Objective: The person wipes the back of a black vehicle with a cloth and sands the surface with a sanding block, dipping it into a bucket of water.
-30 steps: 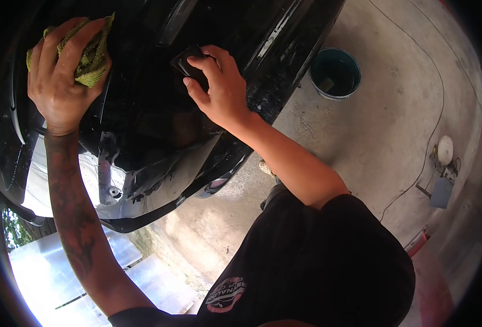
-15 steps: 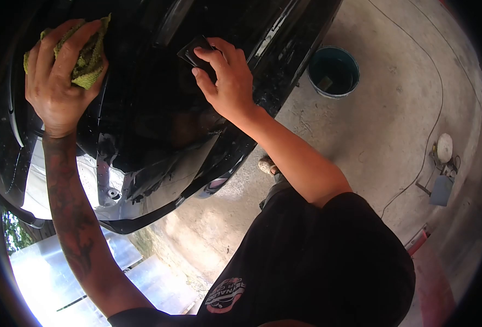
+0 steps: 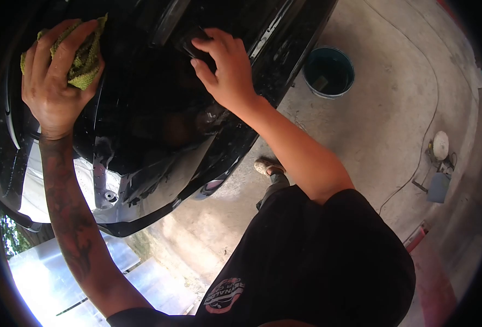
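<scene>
My left hand [image 3: 55, 101] grips a bunched yellow-green microfiber cloth [image 3: 84, 70] against the glossy black car body [image 3: 143, 103] at the upper left. At the top middle, my right hand [image 3: 231, 76] is closed around a dark rectangular block [image 3: 198, 50], its fingers curled over the near side. The block lies against the black panel, and part of it blends into the dark paint. Drops and wet streaks show on the paint around both hands.
A dark bucket [image 3: 305, 73] of water stands on the concrete floor [image 3: 382, 109] right of the car, with a small block inside. A cable [image 3: 436, 103] runs across the floor near a grey tool [image 3: 440, 188]. My shoe [image 3: 267, 165] is beside the car.
My right hand has slid the dark block a little up and forward over the panel. My left hand stays on the cloth. The view has shifted slightly.
</scene>
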Demonstrator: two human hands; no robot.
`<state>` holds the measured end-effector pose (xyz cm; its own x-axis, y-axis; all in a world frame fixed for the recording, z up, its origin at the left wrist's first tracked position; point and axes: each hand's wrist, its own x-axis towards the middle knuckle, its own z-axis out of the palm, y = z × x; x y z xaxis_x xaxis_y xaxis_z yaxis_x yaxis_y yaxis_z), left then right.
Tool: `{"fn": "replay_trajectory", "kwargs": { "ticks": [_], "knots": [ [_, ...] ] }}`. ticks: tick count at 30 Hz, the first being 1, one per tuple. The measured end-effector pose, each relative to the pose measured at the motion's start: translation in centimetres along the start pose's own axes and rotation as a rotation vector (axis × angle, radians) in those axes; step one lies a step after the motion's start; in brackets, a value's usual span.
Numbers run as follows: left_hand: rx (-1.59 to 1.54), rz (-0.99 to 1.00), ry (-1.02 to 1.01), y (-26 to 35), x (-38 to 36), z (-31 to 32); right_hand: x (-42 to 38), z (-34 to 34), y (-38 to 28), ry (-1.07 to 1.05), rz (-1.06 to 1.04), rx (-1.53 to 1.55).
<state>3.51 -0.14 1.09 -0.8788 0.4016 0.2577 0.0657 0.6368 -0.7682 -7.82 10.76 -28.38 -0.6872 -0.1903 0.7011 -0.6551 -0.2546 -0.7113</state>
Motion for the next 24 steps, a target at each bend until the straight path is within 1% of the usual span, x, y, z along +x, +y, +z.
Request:
{"fn": "replay_trajectory", "kwargs": {
  "ticks": [3, 5, 8, 13, 18, 21, 24],
  "knots": [
    [0.003, 0.003, 0.006, 0.0, 0.0, -0.1, -0.6, 0.0, 0.0, 0.003, -0.002, -0.007],
    [0.003, 0.005, 0.007, 0.0, 0.0, 0.0, 0.8, 0.4, 0.2, 0.043, -0.042, -0.004],
    [0.001, 0.005, 0.009, 0.0, 0.1, -0.1, 2.7, 0.6, -0.2, 0.028, -0.033, -0.009],
    [0.013, -0.009, 0.009, 0.2, 0.1, -0.1, 1.0, 0.2, 0.3, 0.011, -0.031, -0.035],
    [0.011, 0.003, 0.018, 0.2, 0.1, -0.1, 2.7, 0.4, 0.2, 0.032, -0.051, -0.052],
    [0.005, 0.003, 0.012, 0.2, 0.2, -0.1, 1.8, 0.0, 0.3, 0.009, -0.018, -0.032],
    [-0.016, 0.004, 0.034, 0.1, 0.3, 0.0, -2.5, -1.5, 0.4, -0.041, 0.041, -0.017]
  ]
}}
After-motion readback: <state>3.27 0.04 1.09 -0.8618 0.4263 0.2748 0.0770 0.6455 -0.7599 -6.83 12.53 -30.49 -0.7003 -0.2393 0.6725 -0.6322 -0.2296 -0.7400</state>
